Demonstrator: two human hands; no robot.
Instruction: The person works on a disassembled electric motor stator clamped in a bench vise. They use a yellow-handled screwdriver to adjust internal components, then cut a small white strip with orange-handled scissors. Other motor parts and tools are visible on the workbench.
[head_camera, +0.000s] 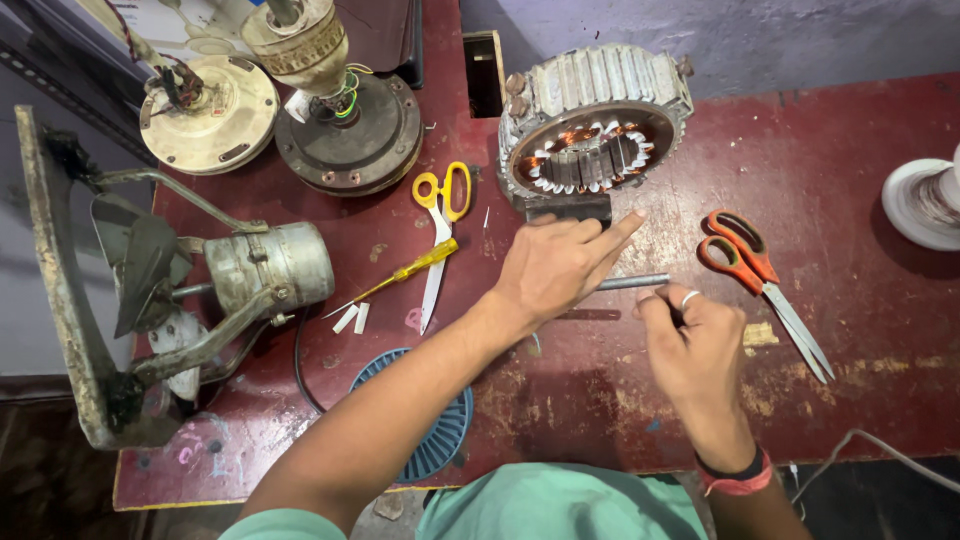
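A motor stator (592, 125) with copper windings and white slot liners stands tilted at the back of the red table (860, 180), propped on a dark block (568, 208). My left hand (560, 265) rests just in front of it, index finger stretched toward its lower rim. A grey metal rod (632, 282) lies between my hands, partly hidden under the left one. My right hand (690, 345), a ring on one finger, is closed around the rod's near end.
Orange scissors (762, 283) lie right of my hands; yellow scissors (440, 232) and a yellow screwdriver (405, 272) lie left. Fan motors (345, 125) (208, 112) stand at back left, a winding machine (260, 268) at far left, a blue fan guard (440, 440) at the front edge.
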